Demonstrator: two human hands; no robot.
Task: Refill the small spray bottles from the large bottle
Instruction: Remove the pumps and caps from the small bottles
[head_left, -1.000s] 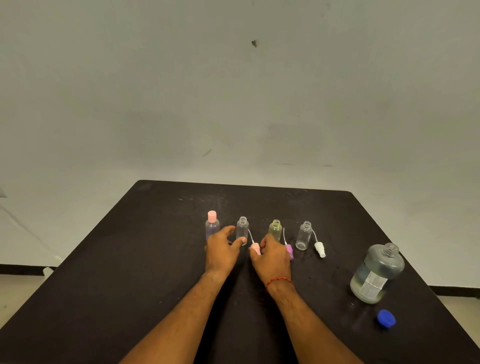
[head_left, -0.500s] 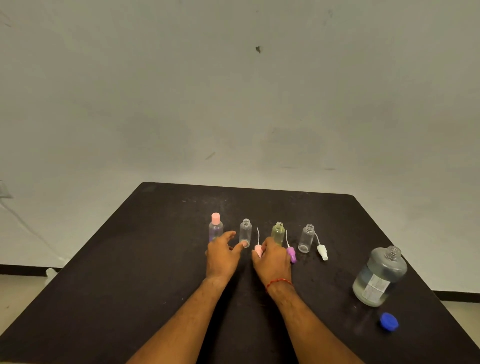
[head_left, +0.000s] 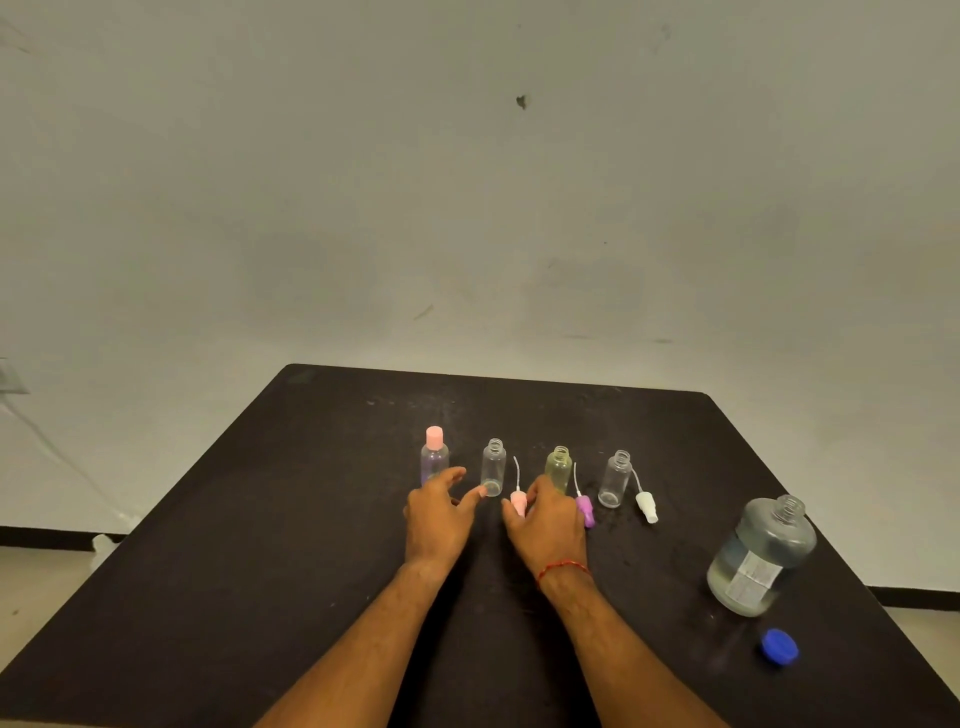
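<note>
Since the earlier frame: left hand (head_left: 435, 519) drawn slightly back from the second small bottle, fingers spread wider; right hand (head_left: 546, 525) closed in on the pink spray head (head_left: 518, 501).

Large bottle (head_left: 761, 556): clear, part-filled, white label, neck uncapped; upright near right edge of table (head_left: 208, 545), well apart from both hands.
Blue cap (head_left: 779, 646): loose on table, just in front of large bottle.
Small bottles, four, upright in a row across mid-table:
- capped bottle (head_left: 434, 457), pink cap on, far left, just behind left fingertips;
- clear bottle (head_left: 493, 467), neck open, left thumb tip at its base, contact uncertain;
- yellowish bottle (head_left: 558, 467), neck open, just behind right hand;
- end bottle (head_left: 614, 478), clear, neck open, far right of row.
Spray heads, three, lying flat with dip tubes pointing away:
- pink spray head, between clear and yellowish bottles;
- purple spray head (head_left: 585, 509), just beside right hand;
- white spray head (head_left: 645, 505), beside end bottle.
Left hand: open, fingers splayed, empty.
Right hand: fingers curled at pink spray head; grip not discernible.
Red thread (head_left: 563, 567): round right wrist.
Wall (head_left: 467, 208): plain, behind table.
</note>
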